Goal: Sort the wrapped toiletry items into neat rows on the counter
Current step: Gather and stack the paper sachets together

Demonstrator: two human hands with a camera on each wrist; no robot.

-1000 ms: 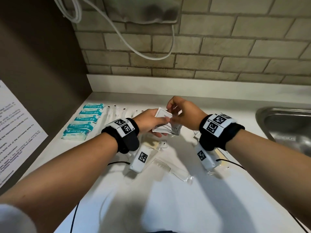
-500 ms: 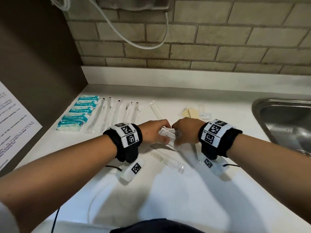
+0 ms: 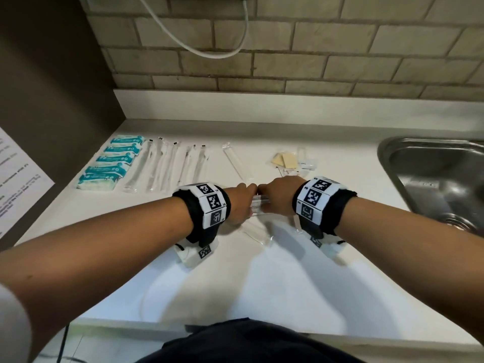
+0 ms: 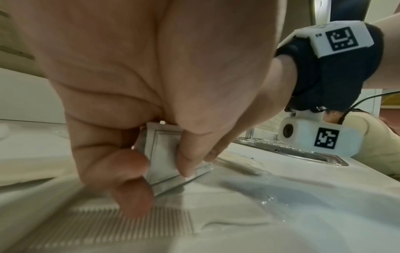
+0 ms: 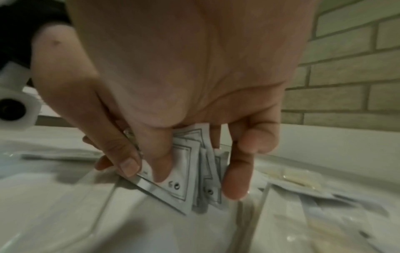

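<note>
A small stack of flat white packets [image 3: 259, 203] stands on edge on the white counter [image 3: 275, 279]. My left hand [image 3: 245, 201] grips its left side and my right hand [image 3: 272, 199] grips its right side, knuckles nearly touching. In the left wrist view my left hand [image 4: 160, 174] pinches the packets [image 4: 162, 150] just above a wrapped comb [image 4: 121, 220]. In the right wrist view my right hand [image 5: 199, 172] holds the fanned packets [image 5: 184, 184] with their lower edges on the counter. Laid out at the back left are teal-labelled packs [image 3: 112, 163] and long clear-wrapped sticks [image 3: 167, 166].
One long wrapped item [image 3: 235, 161] lies alone behind my hands, with yellowish wrapped pieces [image 3: 284, 161] to its right. A steel sink [image 3: 432, 176] is sunk into the counter at the right. A dark side wall with a printed sheet [image 3: 15, 179] closes the left.
Both hands have brought the packet stack down from the air onto the counter, nearer to me. The hands now hide most of the stack.
</note>
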